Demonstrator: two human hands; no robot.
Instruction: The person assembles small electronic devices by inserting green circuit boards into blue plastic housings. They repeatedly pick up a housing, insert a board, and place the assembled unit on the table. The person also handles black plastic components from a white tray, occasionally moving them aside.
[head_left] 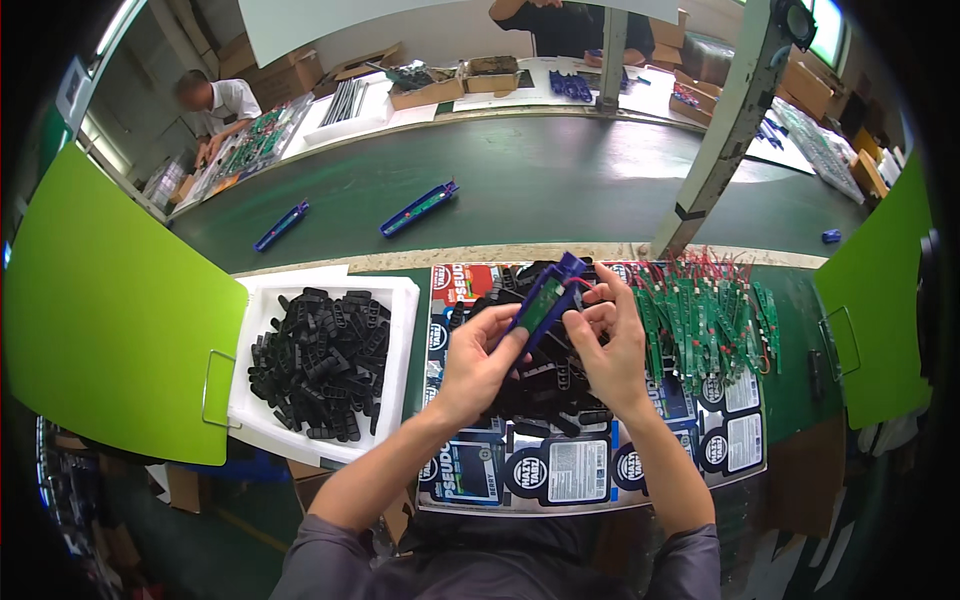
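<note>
A blue plastic casing [571,267] is tilted in front of me, its upper end leaning to the right. Inside it lies a green circuit board [545,303], and a red wire [580,281] shows by the upper end. My left hand [474,362] grips the lower part, thumb along the front. On the other side, my right hand [616,350] closes its fingers at the upper right edge, beside the wire. Its fingertips partly hide what they pinch. Beneath both hands is a heap of black plastic parts [560,385] on a printed cardboard sheet [520,490].
At left stands a white foam tray [404,330] of black parts [325,360]. Several wired circuit boards [705,325] are piled right. Two filled blue casings [420,208] [281,225] lie on the green conveyor belt [560,170]. A metal post [720,150] rises ahead; two people work beyond.
</note>
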